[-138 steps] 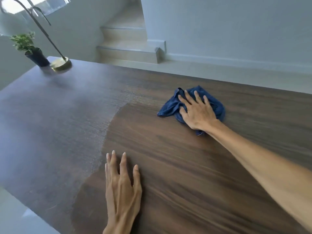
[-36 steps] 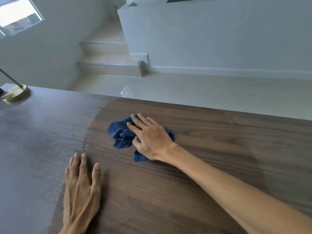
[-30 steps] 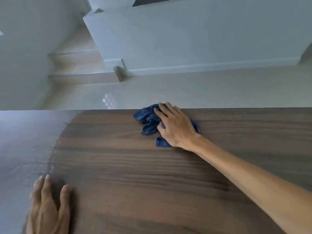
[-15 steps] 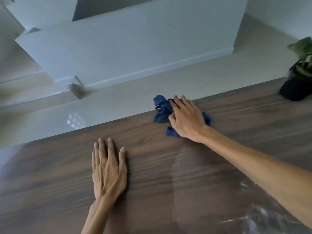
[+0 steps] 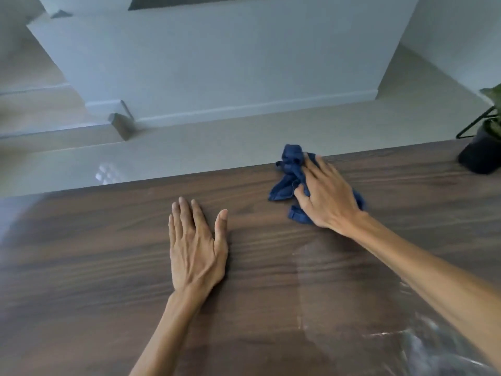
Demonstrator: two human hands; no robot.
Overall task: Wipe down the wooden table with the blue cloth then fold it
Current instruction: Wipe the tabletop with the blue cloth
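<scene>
A person's right hand (image 5: 329, 198) presses flat on a bunched blue cloth (image 5: 288, 172) near the far edge of a wooden table (image 5: 108, 267), fingers extended toward 11 o'clock and the thumb tucked against the fabric's near folds. The left hand (image 5: 196, 246) lies palm down on bare wood at about 8 o'clock from the cloth, four fingers together, thumb spread, holding nothing. Two hands and one cloth are in view. One dark plant pot (image 5: 481, 156) with green leaves stands on the table at 3 o'clock, well apart from the cloth. The cloth's upper tip just overlaps the table's far edge, beyond which lie pale floor (image 5: 217, 147) and a step (image 5: 119, 126). Open wood stretches to 9 o'clock of the left hand. A hazy, streaked patch (image 5: 406, 335) marks the surface at 5 o'clock.
</scene>
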